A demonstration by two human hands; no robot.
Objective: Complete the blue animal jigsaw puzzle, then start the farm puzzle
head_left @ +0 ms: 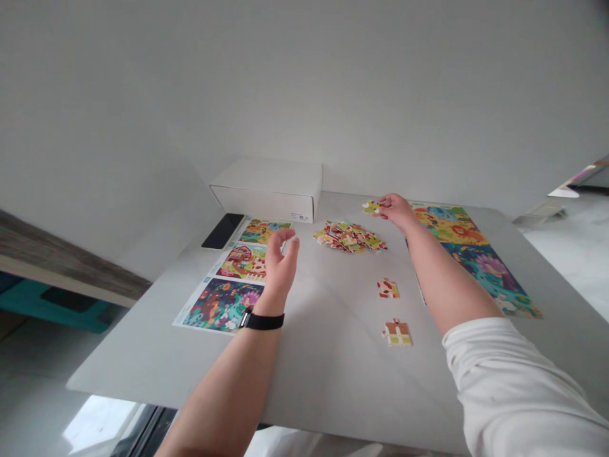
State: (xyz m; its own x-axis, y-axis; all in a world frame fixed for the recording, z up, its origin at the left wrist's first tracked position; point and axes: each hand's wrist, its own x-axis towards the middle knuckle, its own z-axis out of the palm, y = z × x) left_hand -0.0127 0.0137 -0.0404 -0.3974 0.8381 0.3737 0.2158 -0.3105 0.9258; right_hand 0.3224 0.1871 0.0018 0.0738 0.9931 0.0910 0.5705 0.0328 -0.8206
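My right hand [396, 210] reaches to the far side of the grey table [333, 368] and pinches a small green and yellow puzzle piece [370, 206] beside a finished colourful puzzle [480, 257]. A heap of loose puzzle pieces [349, 237] lies just left of that hand. My left hand [280, 263] hovers above the table with its fingers loosely curled and apart, holding nothing, next to a sheet of three reference pictures [233, 279]. A black band sits on the left wrist.
A white box [269, 188] stands at the table's back edge, a black phone [222, 230] beside it. Two small joined groups of pieces [388, 289] [397, 332] lie in the middle. A white wall rises behind; the floor drops away at left and front.
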